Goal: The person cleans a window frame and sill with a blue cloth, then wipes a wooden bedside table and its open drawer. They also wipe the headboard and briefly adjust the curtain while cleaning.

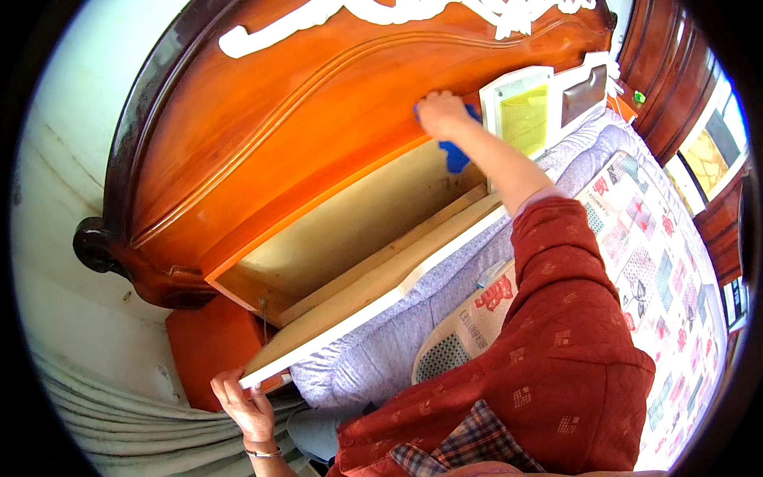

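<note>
My right hand point(444, 116) presses a blue cloth point(456, 156) on the ledge of an orange-brown wooden headboard point(310, 119); part of the cloth hangs down over the opening below. My left hand point(243, 402) grips the outer corner of a hinged wooden panel point(351, 310) with a white edge, its thumb and fingers on opposite sides. The panel is folded down towards the mattress. Behind it lies an open storage compartment point(357, 208) in the headboard, with a pale back wall. A thin stay or cord point(265, 322) runs near the panel's left end.
Beside the opening stands a white panel with a yellow inset point(523, 119). A patterned mat point(647, 220) covers the lilac bedding point(346, 358). A red-brown cabinet point(208, 352) stands at the left, near a grey curtain point(119, 411). White carved trim point(286, 36) crosses the headboard's top.
</note>
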{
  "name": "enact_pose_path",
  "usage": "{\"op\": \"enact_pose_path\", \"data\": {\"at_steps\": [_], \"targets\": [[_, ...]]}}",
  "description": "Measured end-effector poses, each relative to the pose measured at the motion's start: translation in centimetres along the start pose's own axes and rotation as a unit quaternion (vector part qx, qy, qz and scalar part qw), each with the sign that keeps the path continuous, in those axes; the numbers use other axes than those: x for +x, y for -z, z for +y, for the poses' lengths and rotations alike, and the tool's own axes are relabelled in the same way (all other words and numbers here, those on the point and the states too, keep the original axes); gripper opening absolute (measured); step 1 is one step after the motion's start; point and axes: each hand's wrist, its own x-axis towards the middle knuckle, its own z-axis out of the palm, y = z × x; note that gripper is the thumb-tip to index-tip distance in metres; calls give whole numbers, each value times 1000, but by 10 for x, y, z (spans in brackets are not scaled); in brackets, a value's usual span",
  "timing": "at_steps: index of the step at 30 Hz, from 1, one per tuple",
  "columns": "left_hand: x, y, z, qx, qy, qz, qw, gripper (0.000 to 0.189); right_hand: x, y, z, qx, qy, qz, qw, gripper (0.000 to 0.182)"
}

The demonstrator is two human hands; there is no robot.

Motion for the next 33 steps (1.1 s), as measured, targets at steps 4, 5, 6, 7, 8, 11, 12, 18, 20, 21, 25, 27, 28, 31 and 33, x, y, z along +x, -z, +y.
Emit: {"op": "enact_pose_path", "data": {"at_steps": [4,5,6,7,8,11,12,18,20,21,25,27,28,31,33], "targets": [[4,2,5,-8,-4,13,1000,35,-37,13,-77,66,124,50,989,31],[3,2,6,-6,-4,14,1000,34,-43,17,-95,87,161,58,981,29],[4,3,6,-13,-14,20,1000,31,-48,20,-112,97,208,55,972,26],[5,4,7,-18,-21,27,999,29,-53,23,-130,107,258,51,959,24],[5,6,8,-13,-19,26,999,28,-60,26,-144,143,335,68,929,22],[4,10,4,-11,-13,1,1000,28,-94,24,-187,296,477,-14,827,20],[6,11,6,-8,-15,4,1000,28,-108,25,-192,302,491,-27,817,20],[5,11,8,-9,-12,19,1000,30,-95,71,-130,278,219,119,928,28],[6,9,9,-27,-21,36,999,29,-63,56,-86,194,69,175,963,37],[8,7,8,-27,-24,42,998,28,-44,38,-64,130,32,196,971,33],[9,8,4,-40,-37,50,997,31,-41,10,-103,64,-64,65,994,41],[8,6,1,-45,-28,48,997,32,-47,19,-153,46,13,46,998,39],[9,7,1,-46,-34,46,997,33,-49,23,-178,45,54,35,997,40],[7,8,1,-59,-26,52,997,35,-62,46,-248,68,155,14,985,40],[8,8,-1,-67,-39,66,995,35,-68,58,-288,71,206,1,976,39]]}}
